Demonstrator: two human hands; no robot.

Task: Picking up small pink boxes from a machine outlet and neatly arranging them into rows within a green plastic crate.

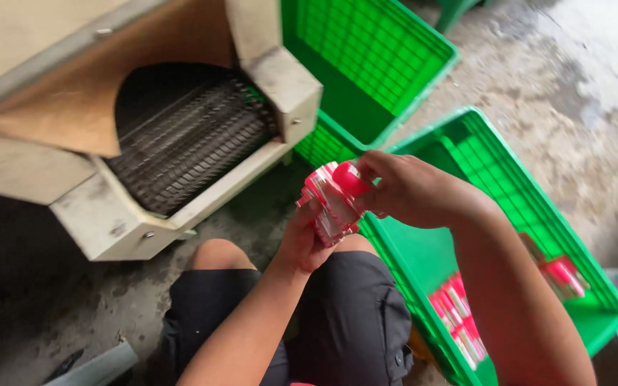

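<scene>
We see the left hand (302,239) with its fingers closed around a bundle of pink-capped small bottles (332,201), held above the knees near the centre of the view, and the right hand (402,189) pinches the pink cap at the top of this bundle. At about 4 o'clock from the hands lies a green plastic crate (595,293) on the concrete floor (559,93), with more pink bottles (458,318) inside. At 10 o'clock stands a machine with a mesh conveyor belt (187,139), and a second green crate (366,57) is at 12 o'clock.

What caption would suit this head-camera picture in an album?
Both hands, left and right, hold a pink wrapped pack between a conveyor machine and a green crate.
</scene>
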